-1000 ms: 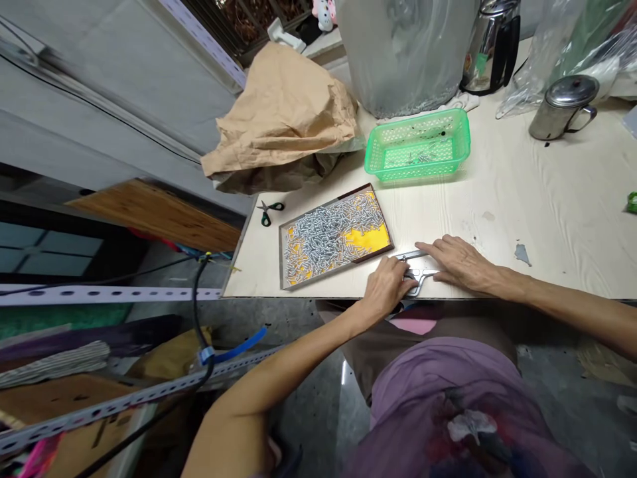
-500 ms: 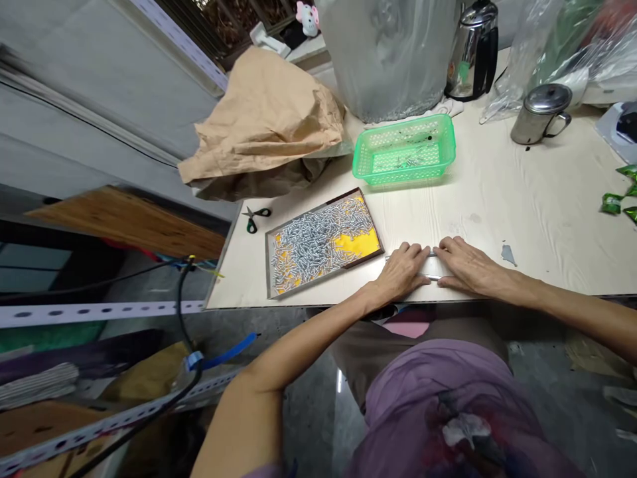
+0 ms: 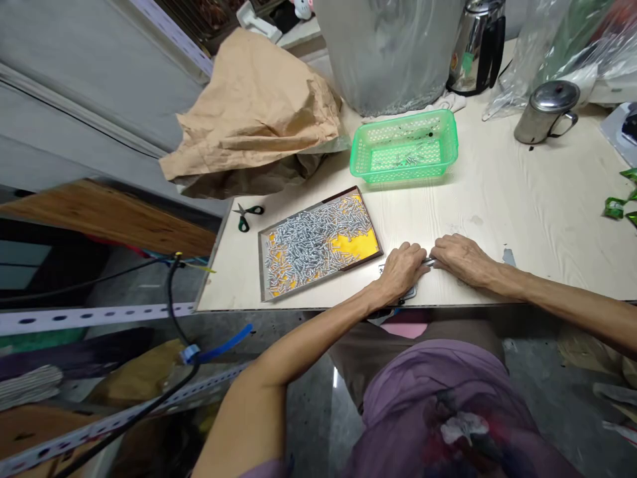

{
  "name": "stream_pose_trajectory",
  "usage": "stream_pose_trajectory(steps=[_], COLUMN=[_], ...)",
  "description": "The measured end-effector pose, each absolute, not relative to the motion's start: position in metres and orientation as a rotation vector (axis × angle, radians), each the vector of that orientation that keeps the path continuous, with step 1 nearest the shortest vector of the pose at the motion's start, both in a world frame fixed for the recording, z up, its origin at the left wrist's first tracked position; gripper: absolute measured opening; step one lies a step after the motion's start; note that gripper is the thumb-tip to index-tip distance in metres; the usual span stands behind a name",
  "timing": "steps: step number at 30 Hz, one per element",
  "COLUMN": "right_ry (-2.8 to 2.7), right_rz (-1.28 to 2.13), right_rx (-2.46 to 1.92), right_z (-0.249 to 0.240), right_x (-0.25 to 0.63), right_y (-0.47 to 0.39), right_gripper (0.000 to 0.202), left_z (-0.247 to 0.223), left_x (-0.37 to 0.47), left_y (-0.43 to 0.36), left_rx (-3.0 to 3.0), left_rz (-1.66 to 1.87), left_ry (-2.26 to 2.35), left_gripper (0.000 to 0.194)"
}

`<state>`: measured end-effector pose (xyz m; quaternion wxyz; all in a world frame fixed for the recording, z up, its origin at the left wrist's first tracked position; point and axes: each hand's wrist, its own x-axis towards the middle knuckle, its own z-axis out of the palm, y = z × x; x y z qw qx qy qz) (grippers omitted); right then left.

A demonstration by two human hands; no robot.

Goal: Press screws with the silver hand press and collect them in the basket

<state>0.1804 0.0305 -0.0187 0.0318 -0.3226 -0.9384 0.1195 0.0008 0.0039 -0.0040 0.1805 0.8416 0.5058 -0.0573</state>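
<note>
My left hand (image 3: pixel 401 271) lies near the table's front edge, its fingers curled over a flat metal piece (image 3: pixel 411 293) that shows only at its edges. Between the two hands a short thin metal strip (image 3: pixel 430 261) is visible. My right hand (image 3: pixel 460 259) is closed, with thumb and fingertips pinched on the strip's right end. Whether strip and flat piece are joined is hidden by the fingers. Left of my left hand is a shallow tray (image 3: pixel 303 297) with a yellow bottom, spread with many small silvery screws (image 3: pixel 308 242).
Behind the tray stands a green plastic basket (image 3: pixel 404 174) with a few screws inside. Scissors (image 3: pixel 243 216) lie at the table's left edge, near a brown paper bag (image 3: pixel 269 106). A metal mug (image 3: pixel 545 113) and a kettle (image 3: pixel 475 50) stand at the back right.
The metal piece that spanned the gap between both hands is now mostly under my left hand, with only a thin strip between them. The view has shifted slightly.
</note>
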Motion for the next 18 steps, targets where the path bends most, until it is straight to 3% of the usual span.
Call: stream_pose_trajectory(steps=[5,9,13,18], right_ry=[-2.857,-2.873,-2.803,-2.739], right_rz=[0.404,0.579,0.621,0.395], right_rx=[-0.953,-0.821,-0.896,-1.095], right_z=[-0.017,-0.019,-0.022,-0.026], right_x=[0.185,0.199,0.204,0.191], right_y=[0.043,0.066,0.08,0.096], right_gripper=[0.021,0.051,0.042,0.032], left_z=[-0.01,-0.029,-0.049,-0.056], left_x=[0.002,0.011,0.026,0.033], left_y=[-0.003,-0.025,-0.051,-0.062], left_rx=[2.408,2.443,2.487,2.453], left_rz=[-0.078,0.133,0.318,0.414], left_ry=[1.566,1.639,1.469,1.312], left_gripper=[0.024,0.039,0.041,0.044])
